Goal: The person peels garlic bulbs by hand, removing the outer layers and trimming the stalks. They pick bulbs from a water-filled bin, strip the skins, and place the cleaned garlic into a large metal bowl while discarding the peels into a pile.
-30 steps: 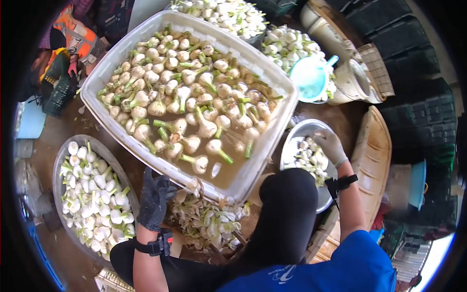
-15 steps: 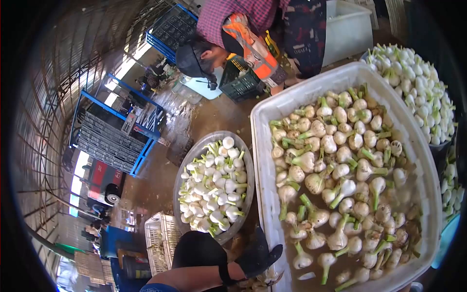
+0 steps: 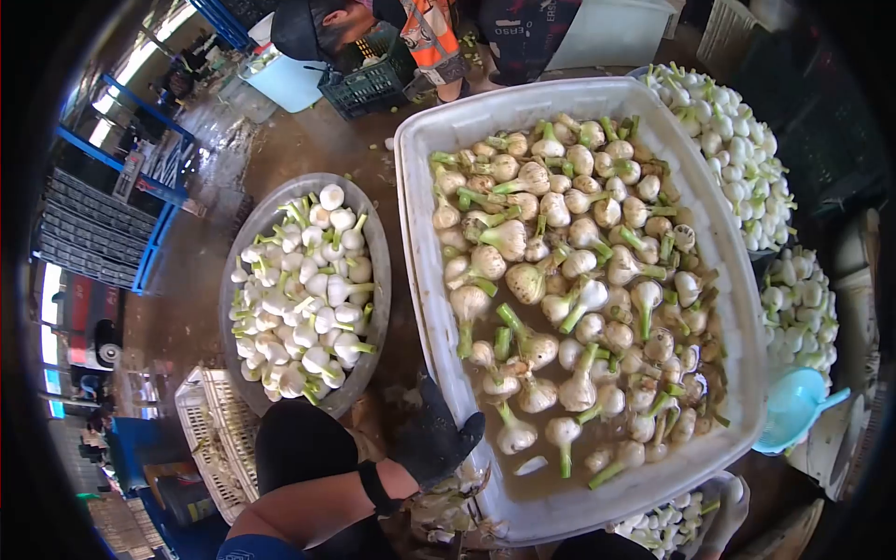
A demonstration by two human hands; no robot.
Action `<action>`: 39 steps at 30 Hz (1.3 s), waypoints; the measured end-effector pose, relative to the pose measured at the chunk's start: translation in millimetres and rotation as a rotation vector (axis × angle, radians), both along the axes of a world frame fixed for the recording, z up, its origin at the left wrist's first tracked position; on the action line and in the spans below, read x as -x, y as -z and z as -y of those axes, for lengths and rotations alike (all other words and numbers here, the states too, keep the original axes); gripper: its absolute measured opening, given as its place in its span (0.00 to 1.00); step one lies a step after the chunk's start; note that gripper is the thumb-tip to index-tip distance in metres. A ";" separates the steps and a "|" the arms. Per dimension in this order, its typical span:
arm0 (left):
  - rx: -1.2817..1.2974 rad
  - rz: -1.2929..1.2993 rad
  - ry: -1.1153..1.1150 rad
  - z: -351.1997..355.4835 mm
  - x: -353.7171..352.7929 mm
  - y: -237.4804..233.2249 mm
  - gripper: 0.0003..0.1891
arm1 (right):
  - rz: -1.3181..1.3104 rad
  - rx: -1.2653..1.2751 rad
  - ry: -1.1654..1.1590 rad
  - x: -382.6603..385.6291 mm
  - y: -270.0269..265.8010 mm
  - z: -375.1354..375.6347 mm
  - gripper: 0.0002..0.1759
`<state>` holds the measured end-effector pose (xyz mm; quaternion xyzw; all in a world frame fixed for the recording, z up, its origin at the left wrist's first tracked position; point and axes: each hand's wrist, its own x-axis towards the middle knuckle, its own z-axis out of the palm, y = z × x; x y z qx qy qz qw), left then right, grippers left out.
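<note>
My left hand (image 3: pixel 434 437), in a black glove with a dark band at the wrist, is at the near left corner of a large white tub (image 3: pixel 417 233). Its fingers are stretched out and the thumb stands apart, over or against the tub's rim; nothing shows in its grasp. Inside the tub, many garlic bulbs (image 3: pixel 525 282) with short green stems, some soiled, lie in murky brown water. To the left, a round grey basin (image 3: pixel 381 271) holds cleaner white garlic bulbs (image 3: pixel 313 285). My right hand is out of view.
Heaped garlic (image 3: pixel 723 140) rises behind the tub, with another pile (image 3: pixel 798 308) at right near a light-blue strainer (image 3: pixel 793 411). A cream crate (image 3: pixel 210 425) stands at lower left. Beyond, a person in an orange sleeve (image 3: pixel 427 42) bends near a green crate (image 3: pixel 369 79).
The view has swung right and down, so the tub, basin and person sit further left. The strainer and a bag of garlic below the tub now show. My left hand stays by the rim.
</note>
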<state>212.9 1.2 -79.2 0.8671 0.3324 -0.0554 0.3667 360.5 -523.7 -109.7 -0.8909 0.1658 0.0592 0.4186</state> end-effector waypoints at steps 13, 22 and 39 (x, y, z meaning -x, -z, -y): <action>0.259 -0.026 0.237 -44.4 7.2 -13.8 0.56 | 0.159 0.333 -0.991 -143.5 -27.5 -446.7 0.30; 0.418 -0.127 0.312 -65.9 -0.2 -18.3 0.51 | -0.123 0.872 -1.605 -160.6 140.8 -454.8 0.27; 0.632 -0.117 0.255 -38.9 3.5 15.6 0.44 | -0.194 0.229 -0.910 -234.5 -28.5 -656.2 0.30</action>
